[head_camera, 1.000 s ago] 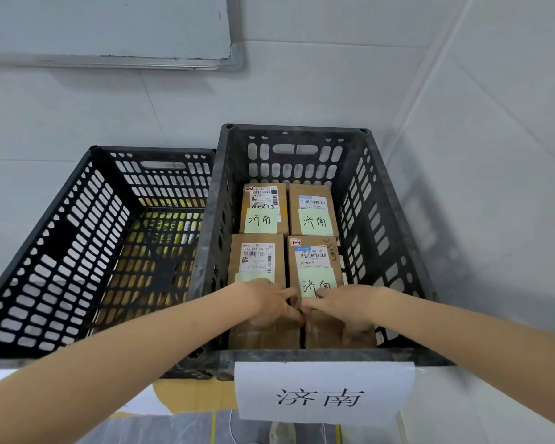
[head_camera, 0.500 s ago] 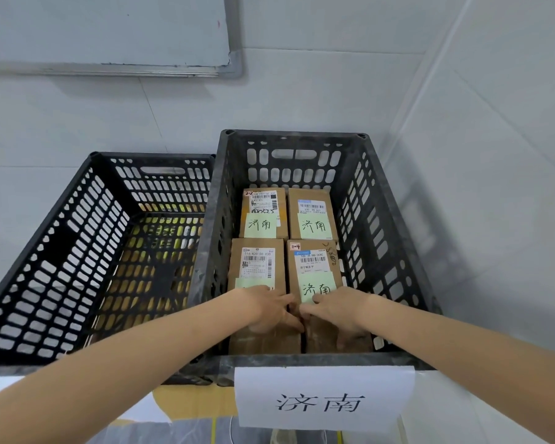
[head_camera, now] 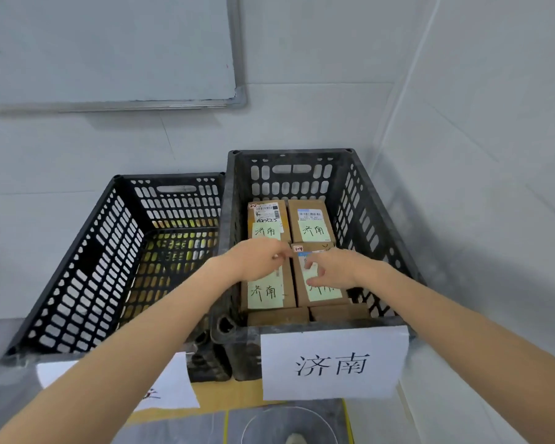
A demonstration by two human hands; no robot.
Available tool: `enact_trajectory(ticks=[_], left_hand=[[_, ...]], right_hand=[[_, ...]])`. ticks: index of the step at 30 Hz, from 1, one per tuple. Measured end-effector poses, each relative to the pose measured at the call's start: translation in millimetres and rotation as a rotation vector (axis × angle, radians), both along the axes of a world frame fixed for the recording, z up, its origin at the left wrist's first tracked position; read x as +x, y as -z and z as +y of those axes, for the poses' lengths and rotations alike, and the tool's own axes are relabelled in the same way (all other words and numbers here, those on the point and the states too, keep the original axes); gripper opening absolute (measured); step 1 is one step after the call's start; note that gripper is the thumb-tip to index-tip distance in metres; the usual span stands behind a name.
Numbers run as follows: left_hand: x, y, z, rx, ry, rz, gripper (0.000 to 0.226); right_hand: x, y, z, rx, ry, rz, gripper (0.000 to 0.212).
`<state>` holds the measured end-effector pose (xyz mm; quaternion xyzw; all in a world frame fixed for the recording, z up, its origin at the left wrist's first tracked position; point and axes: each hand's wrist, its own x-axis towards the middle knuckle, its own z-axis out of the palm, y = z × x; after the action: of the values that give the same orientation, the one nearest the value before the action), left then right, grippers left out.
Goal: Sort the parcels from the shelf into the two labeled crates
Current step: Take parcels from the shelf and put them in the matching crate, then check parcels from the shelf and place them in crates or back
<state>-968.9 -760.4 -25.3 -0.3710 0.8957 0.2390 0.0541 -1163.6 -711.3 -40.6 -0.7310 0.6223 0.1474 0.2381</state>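
1. Two black slotted crates stand side by side against a white wall, the right crate (head_camera: 370,216) taller than the left crate (head_camera: 87,267).
2. A paper label (head_camera: 334,363) reading 济南 hangs on the right crate's near wall. The left crate's own label (head_camera: 172,384) is mostly hidden by the forearm.
3. Brown parcels lie flat in the right crate in two columns: a back pair (head_camera: 311,216), a middle pair (head_camera: 266,294) and a near pair (head_camera: 277,315) tucked under the near rim.
4. Green notes (head_camera: 313,230) reading 济南 sit on the back and middle parcels.
5. The left hand (head_camera: 257,257) hangs over the middle-left parcel. It is blurred; its fingers seem loosely bent, holding nothing.
6. The right hand (head_camera: 334,270) is over the middle-right parcel, fingers spread and relaxed.
7. Whether either hand touches cardboard cannot be told.
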Motion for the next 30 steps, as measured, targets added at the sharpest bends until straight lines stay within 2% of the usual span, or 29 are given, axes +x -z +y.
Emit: enact_trajectory(ticks=[5,10,14,19,26,30], left_hand=[[35,-39,16,-0.18,-0.197,0.174,0.036],[79,-77,47,-0.341,-0.304,0.282,0.051],[124,-105,79,-0.416,-0.429,0.351,0.066],[188,-131,138,-0.466,-0.621,0.412,0.08],[272,-138,257,-0.568,-0.904,0.377,0.09],[320,-126,344,-0.588,-1.088,0.286,0.092]], right_hand=[[29,-41,27,-0.305,0.205,-0.153,0.053],[72,-86,51,-0.54,0.219,-0.22,0.068],[116,-124,66,-0.599,0.158,-0.291,0.083],[180,-160,89,-0.662,0.016,-0.376,0.091],[276,-167,144,-0.622,-0.265,-0.57,0.095],[337,-159,189,-0.531,-0.413,-0.661,0.095]])
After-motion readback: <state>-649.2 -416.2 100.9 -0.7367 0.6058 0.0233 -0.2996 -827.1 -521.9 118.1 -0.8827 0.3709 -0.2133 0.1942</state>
